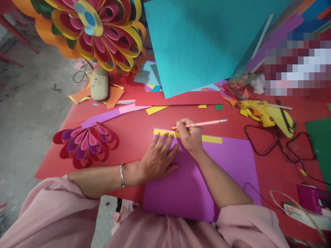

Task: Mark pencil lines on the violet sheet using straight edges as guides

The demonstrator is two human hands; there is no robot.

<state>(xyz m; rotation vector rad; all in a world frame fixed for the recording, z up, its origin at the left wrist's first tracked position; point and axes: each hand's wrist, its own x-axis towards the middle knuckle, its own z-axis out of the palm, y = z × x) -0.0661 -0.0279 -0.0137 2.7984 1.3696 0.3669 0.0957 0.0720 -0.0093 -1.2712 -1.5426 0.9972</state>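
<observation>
A large purple paper sheet lies on the red table in front of me. Along its far edge rests a narrow yellow paper strip. My left hand is spread flat over the sheet, fingertips pressing on the strip's left part. In my right hand a pink pencil is gripped, its tip by the strip's far edge and its other end pointing right. To the left of my left hand sits a half-flower of looped red, purple and pink paper.
A large looped paper flower and a teal board stand at the back. Paper scraps surround a pale oval case. On the right are a yellow glue gun, black cable and white power strip.
</observation>
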